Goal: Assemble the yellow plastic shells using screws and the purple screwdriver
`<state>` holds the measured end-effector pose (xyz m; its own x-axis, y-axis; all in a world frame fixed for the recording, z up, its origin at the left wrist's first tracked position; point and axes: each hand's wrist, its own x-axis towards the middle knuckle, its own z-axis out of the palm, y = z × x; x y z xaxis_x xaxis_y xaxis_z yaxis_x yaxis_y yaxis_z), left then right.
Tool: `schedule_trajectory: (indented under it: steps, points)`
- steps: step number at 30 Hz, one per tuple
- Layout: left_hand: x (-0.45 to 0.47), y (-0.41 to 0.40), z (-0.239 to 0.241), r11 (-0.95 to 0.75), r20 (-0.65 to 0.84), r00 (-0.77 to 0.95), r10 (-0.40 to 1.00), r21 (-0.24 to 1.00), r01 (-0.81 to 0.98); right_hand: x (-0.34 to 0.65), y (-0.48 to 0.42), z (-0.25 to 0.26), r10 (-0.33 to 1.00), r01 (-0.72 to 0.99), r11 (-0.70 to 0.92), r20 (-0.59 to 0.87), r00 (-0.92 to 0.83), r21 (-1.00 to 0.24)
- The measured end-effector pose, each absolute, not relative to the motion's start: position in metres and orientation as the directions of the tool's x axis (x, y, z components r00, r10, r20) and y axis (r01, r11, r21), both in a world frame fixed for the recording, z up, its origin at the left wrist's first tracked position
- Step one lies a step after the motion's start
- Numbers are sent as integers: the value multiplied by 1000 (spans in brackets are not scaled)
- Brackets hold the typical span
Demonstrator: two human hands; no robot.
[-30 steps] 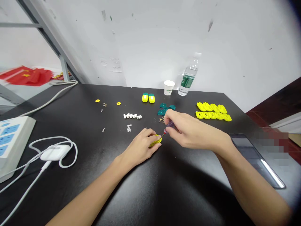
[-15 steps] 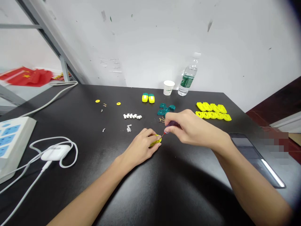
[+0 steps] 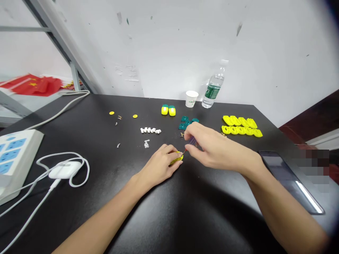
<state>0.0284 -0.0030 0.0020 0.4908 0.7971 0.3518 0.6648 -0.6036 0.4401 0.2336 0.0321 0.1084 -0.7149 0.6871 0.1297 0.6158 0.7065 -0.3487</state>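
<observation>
Left hand (image 3: pixel 159 166) curls closed around a yellow plastic piece (image 3: pixel 176 160), held over the middle of the black table (image 3: pixel 127 211). Right hand (image 3: pixel 212 148) pinches a small screwdriver (image 3: pixel 192 141) firmly between thumb and fingers, its red tip (image 3: pixel 184 151) meeting the piece's edge.

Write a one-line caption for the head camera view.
Left hand holds a yellow plastic piece; right hand holds a small red-tipped tool at it.
</observation>
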Motion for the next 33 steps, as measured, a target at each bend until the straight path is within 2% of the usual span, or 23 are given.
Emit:
schedule_trajectory:
  steps: [4, 10, 16, 33]
  points:
    - [28, -3, 2, -603, 347, 494, 797, 440, 665, 237, 38, 107, 646, 550, 725, 132, -752, -415]
    - [28, -3, 0, -596, 349, 483, 803, 446, 668, 236, 40, 105, 640, 564, 752, 172, -749, -343]
    - [29, -4, 2, -583, 342, 473, 812, 443, 681, 235, 34, 108, 669, 621, 729, 108, -735, -289]
    - [33, -5, -1, -548, 341, 431, 835, 458, 700, 231, 32, 109, 698, 645, 707, 140, -702, -290]
